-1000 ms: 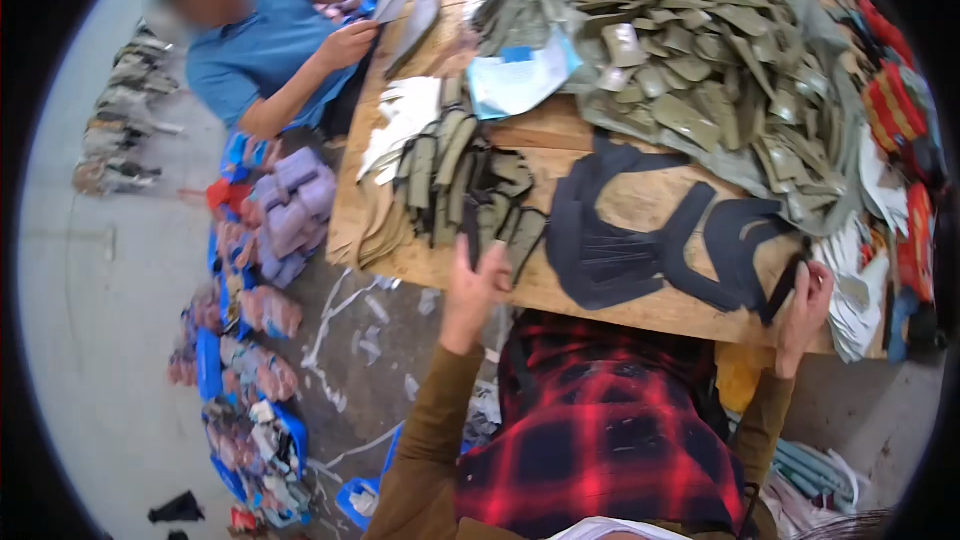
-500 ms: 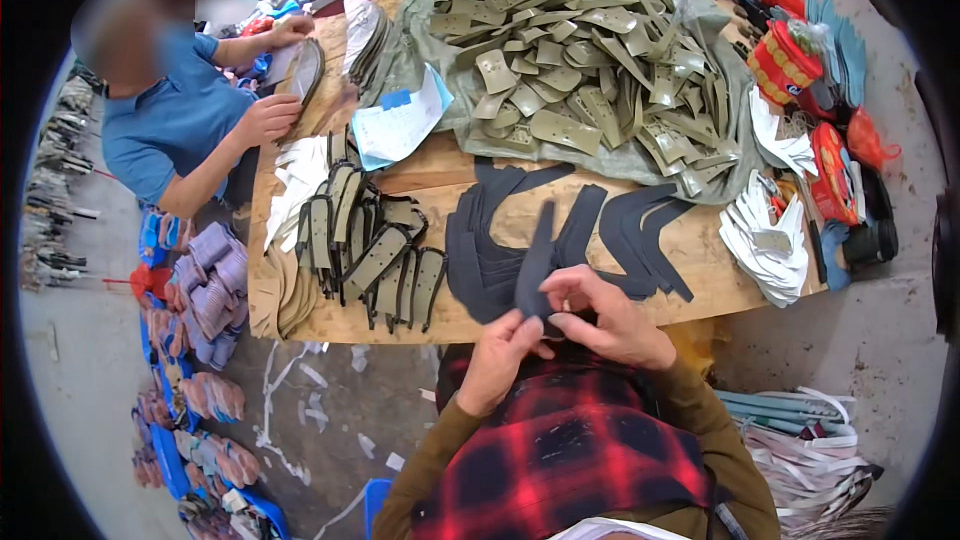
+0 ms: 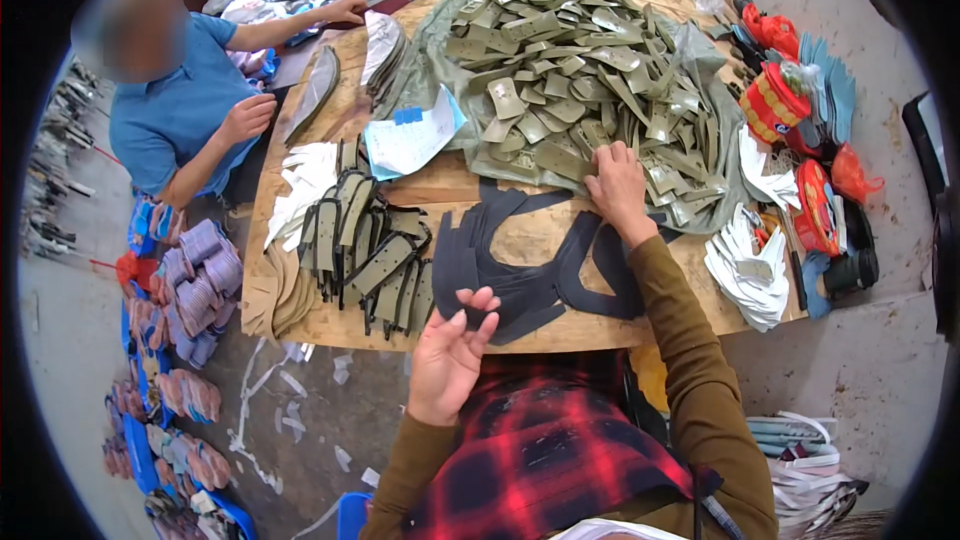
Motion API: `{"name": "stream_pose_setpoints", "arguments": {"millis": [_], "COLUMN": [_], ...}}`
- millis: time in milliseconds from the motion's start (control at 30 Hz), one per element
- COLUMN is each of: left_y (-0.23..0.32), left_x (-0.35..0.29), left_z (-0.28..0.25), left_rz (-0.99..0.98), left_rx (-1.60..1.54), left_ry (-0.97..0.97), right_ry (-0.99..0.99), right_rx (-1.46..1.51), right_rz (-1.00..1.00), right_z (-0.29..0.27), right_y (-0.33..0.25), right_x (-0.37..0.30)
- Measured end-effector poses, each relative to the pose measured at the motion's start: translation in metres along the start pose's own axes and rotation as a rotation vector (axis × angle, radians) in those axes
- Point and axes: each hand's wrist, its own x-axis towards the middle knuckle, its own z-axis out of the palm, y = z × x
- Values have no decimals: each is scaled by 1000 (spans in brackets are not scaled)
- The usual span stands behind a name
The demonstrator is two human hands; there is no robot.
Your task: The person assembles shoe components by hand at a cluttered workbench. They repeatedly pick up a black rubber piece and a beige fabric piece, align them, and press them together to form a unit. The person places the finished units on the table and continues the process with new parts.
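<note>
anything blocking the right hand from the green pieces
Nothing visible: the right hand is over the near edge of the green pieces. The black pieces lie nearer the person, not in between.

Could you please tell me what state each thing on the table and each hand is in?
Left hand, fingers curled beside the dark pieces; grip unclear
Right hand, fingers bent at the olive heap; grip unclear
Olive pieces, heaped loosely
Green sheet, crumpled beneath the heap
Dark pieces, lying overlapped
Black-edged olive pieces, piled overlapping
Paper, lying partly curled
</note>
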Motion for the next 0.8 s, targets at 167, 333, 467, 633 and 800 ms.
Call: {"name": "stream_pose_setpoints", "arguments": {"millis": [167,333,467,633,800], "left_y": [6,-4,-20,-36,-42], "left_x": [5,7,12,14,15], "left_z": [-1,11,19,23,25], "left_rz": [-71,-49,-135,-212,-292], "left_rx": [-410,-329,-313,-248,-391], "left_ry": [-187,-115,-72,-3,-38], "right_ry": [16,48,-149,-432,-456], "right_rx": [129,655,916,870,726], "right_rz": [-56,253,272,312,268], "right_z": [-16,-90,-161,-182,-164], "right_y": [-8,-21,-13,-20,-42], "right_x": [-6,-20,-69,-127,-149]}}
